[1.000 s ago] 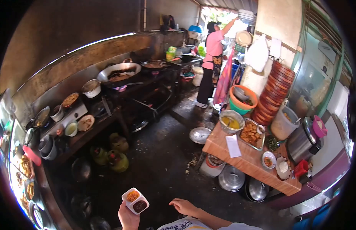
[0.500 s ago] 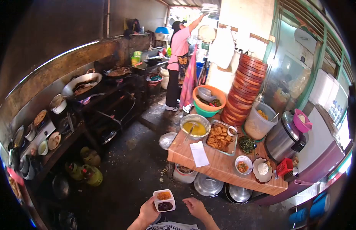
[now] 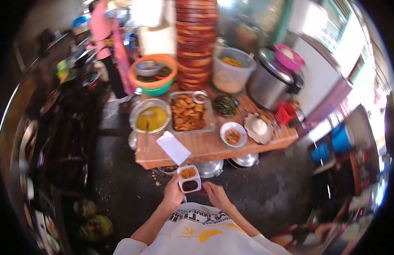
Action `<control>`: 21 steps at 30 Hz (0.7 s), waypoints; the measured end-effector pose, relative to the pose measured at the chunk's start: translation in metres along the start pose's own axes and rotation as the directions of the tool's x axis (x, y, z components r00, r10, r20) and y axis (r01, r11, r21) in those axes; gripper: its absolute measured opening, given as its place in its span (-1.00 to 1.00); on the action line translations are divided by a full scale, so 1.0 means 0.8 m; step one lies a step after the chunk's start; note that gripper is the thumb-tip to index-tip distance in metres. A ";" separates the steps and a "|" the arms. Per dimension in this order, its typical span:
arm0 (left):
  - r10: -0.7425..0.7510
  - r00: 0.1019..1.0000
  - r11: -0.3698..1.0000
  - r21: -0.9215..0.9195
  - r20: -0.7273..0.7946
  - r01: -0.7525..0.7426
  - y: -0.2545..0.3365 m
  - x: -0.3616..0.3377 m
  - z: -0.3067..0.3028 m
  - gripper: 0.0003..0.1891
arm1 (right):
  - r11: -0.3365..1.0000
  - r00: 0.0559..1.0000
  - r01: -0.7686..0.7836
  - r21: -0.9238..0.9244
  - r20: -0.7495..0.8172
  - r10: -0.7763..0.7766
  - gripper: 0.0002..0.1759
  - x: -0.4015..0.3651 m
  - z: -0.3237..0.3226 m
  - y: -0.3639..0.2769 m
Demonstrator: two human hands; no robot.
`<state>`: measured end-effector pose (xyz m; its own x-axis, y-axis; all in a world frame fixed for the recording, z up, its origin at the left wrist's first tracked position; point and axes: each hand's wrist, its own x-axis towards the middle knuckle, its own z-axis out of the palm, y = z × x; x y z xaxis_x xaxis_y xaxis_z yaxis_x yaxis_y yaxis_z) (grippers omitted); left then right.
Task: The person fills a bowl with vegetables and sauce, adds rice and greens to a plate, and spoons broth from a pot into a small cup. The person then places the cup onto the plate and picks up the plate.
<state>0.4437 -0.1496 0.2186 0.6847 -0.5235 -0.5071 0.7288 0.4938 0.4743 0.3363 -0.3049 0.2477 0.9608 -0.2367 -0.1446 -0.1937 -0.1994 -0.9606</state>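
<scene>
A small white two-part dish (image 3: 198, 185) is held in my left hand (image 3: 174, 192), tilted a little toward me. Its far compartment contains an orange chopped relish (image 3: 188, 172), the near one a dark sauce (image 3: 190, 185). Just right of the dish is my right hand (image 3: 217, 195), with loosely bent fingers pointing toward it and nothing visible in them. Contact between those fingers and the dish is hard to judge. Beyond the dish, a white paper (image 3: 173, 147) lies at the front edge of the wooden table (image 3: 156, 160).
On the table are a tray of fried pieces (image 3: 188, 112), a bowl of yellow liquid (image 3: 151, 115), a small bowl (image 3: 233, 134), a scalloped plate (image 3: 259, 128) and a steel cooker (image 3: 271, 80). Lidded pots (image 3: 209, 168) sit underneath. A person in pink (image 3: 104, 34) stands at the back left.
My view has swung right and the table is now closer in front of me. The dish, still in my left hand, is near the table's front edge. My right hand has come nearer to it.
</scene>
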 end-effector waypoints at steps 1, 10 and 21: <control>-0.007 0.996 1.000 0.028 0.093 0.004 0.001 0.023 0.000 -0.66 | 0.999 0.999 -0.040 0.012 -0.037 0.040 -0.69 0.012 -0.005 0.005; -0.158 0.972 0.954 0.282 0.171 0.105 -0.043 0.129 0.129 -0.68 | 0.959 0.903 -0.141 0.245 -0.366 0.227 -0.76 0.038 -0.086 0.028; -0.288 0.948 0.838 0.515 0.136 0.180 -0.251 0.305 0.283 -0.74 | 0.926 0.751 -0.203 0.318 -0.556 0.356 -0.78 0.105 -0.357 0.137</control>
<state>0.4648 -0.5336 0.1622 0.4397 -0.7329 -0.5191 0.7353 -0.0381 0.6766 0.3389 -0.6180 0.1979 0.5418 -0.7778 -0.3185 -0.3114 0.1662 -0.9356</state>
